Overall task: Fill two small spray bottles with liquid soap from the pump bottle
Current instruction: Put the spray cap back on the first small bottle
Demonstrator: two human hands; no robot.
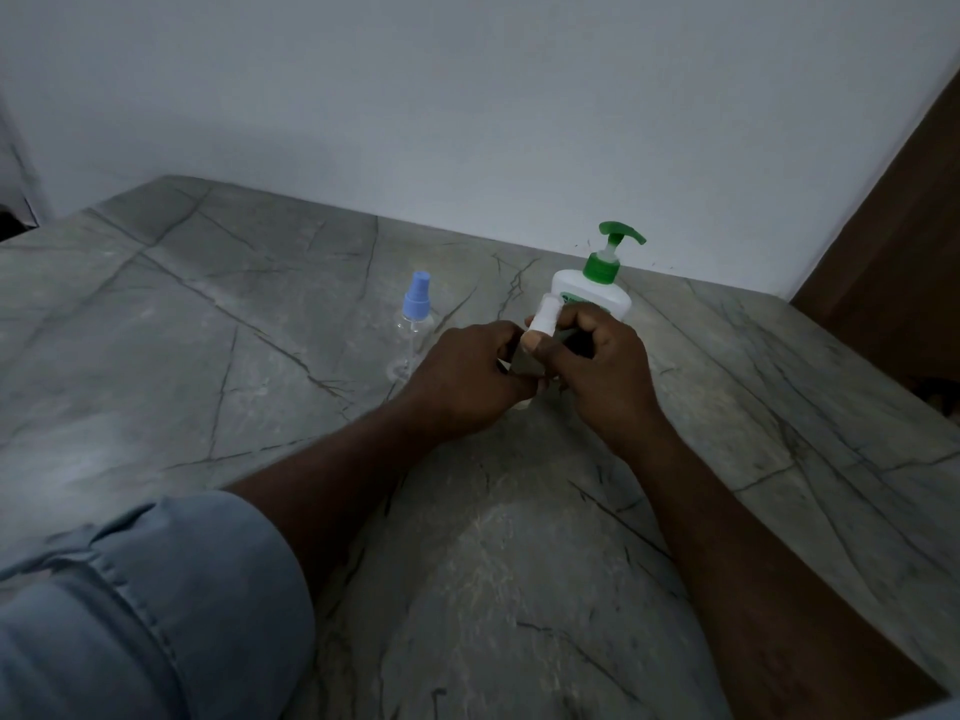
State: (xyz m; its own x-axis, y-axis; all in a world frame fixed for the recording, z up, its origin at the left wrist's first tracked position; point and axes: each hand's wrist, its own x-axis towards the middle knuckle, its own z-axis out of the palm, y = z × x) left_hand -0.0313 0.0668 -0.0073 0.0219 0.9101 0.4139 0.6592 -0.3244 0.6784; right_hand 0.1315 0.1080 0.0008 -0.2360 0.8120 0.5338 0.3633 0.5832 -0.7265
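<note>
Pump bottle [582, 288], the largest of the task's things, is seen upright on the stone table [218, 324] just beyond the right hand [608, 371], partly covered by that hand's knuckles. Its green pump head [621, 233] is still seated on the neck and is not touched by either hand.

Further to the outer side of the left hand [467, 379], just beside its knuckles, the blue-capped spray bottle [413, 330] is left standing. Its cap is on, and its clear body looks empty.

Between the two hands the white-capped spray bottle [545, 324] is held up off the table. The left hand is curled round its lower part, and the fingers of the right hand are closed round the white cap [549, 310] at the top, as for unscrewing. The body of this bottle is almost wholly hidden by the fingers, so its contents cannot be told, though nothing suggests soap in it.

By this showing the task is judged to be at its opening: one cap is being worked, no bottle has been filled, and both fillings and the second uncapping are left.
</note>
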